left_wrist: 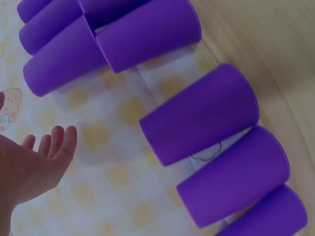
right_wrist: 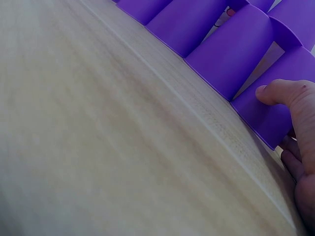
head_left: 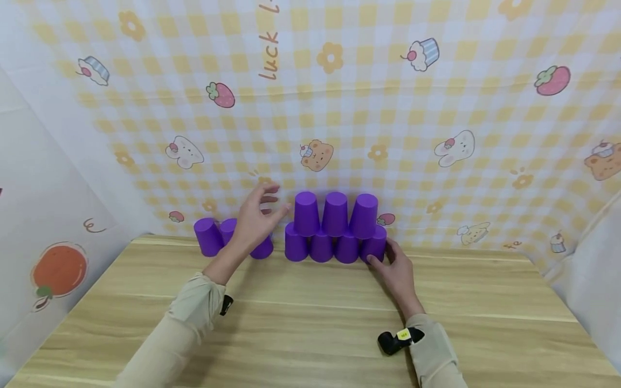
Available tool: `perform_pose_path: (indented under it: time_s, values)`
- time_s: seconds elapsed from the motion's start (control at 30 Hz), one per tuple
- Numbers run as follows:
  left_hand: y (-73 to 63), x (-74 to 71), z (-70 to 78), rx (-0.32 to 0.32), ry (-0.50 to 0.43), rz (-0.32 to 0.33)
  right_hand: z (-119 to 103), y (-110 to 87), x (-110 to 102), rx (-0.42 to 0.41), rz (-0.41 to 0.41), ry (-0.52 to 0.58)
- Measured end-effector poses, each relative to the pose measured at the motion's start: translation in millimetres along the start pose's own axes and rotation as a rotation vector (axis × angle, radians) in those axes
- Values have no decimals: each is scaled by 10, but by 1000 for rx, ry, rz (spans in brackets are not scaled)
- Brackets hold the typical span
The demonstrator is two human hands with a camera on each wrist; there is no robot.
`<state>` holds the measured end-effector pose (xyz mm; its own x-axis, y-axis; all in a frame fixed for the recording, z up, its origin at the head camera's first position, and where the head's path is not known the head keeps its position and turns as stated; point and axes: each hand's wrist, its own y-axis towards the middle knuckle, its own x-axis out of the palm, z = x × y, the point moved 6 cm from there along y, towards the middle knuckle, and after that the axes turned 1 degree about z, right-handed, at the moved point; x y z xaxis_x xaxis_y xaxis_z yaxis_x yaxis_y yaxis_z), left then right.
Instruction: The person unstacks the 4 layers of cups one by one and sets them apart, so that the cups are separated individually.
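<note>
Several upside-down purple cups (head_left: 321, 249) stand side by side in a bottom row against the back cloth, with three more upside-down cups (head_left: 336, 214) stacked on them. My right hand (head_left: 400, 272) grips the rightmost bottom cup (right_wrist: 266, 110), its thumb on the front and the fingers partly hidden behind. To the left of the stack, my left hand (head_left: 257, 218) is raised with loosely bent fingers and holds nothing. Behind and below it stand three separate purple cups (head_left: 207, 237), two of them partly covered by the hand and wrist in the head view.
The wood-grain table (head_left: 310, 323) extends in front of the cups. A yellow checked cloth (head_left: 368, 108) with cartoon prints hangs right behind them, and a white cloth (head_left: 29, 188) hangs at the left side.
</note>
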<state>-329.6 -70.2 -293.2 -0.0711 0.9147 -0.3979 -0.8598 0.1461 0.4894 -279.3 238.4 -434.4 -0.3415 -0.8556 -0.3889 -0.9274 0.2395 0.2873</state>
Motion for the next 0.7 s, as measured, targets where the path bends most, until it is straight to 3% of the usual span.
perform_pose_path:
  time_s: [0.2,0.4,0.7]
  values:
    - [33,171,-4,-14,-33,-32,11,10,6,0,2,-4]
    - [50,252,-9,-15,-28,-45,-20,12,17,3,-2,9]
    - [62,436,-38,-73,-10,-101,-3,3,-1,25,0,6]
